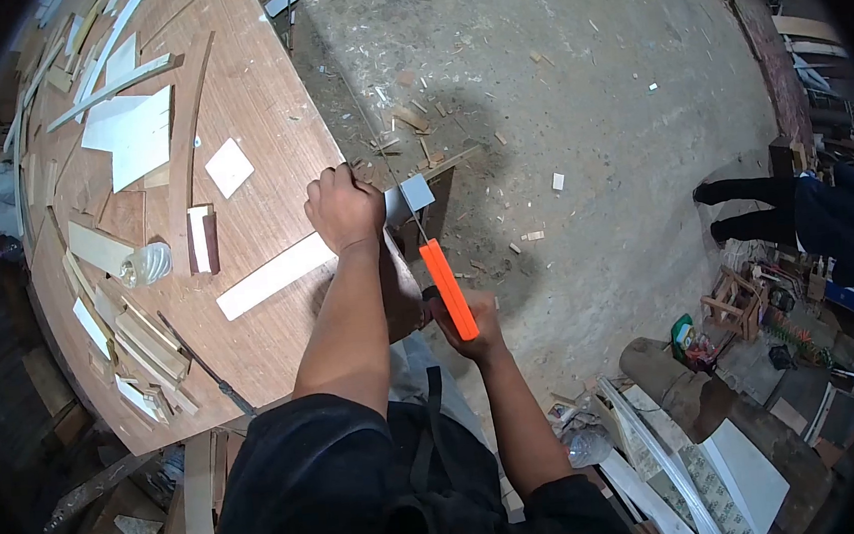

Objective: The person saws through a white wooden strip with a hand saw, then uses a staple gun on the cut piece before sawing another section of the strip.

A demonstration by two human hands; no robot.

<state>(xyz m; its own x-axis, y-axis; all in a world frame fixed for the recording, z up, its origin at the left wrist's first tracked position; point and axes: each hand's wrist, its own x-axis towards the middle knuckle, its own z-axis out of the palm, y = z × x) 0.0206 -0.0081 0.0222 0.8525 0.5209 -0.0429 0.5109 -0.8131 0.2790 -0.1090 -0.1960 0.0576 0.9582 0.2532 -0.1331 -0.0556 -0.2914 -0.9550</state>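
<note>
My left hand presses down on a long white strip at the edge of the wooden table, its fingers curled over the strip. The strip's far end sticks out past the edge. In my right hand, closed round it, is a handsaw with an orange handle. Its thin blade runs up and away from the handle and crosses the overhanging end of the strip. How deep the blade sits in the strip cannot be made out.
On the tabletop lie a white square piece, a notched white panel, a clear plastic cup and several wood strips. Offcuts litter the concrete floor. A person in dark trousers stands at the right, near scrap boards.
</note>
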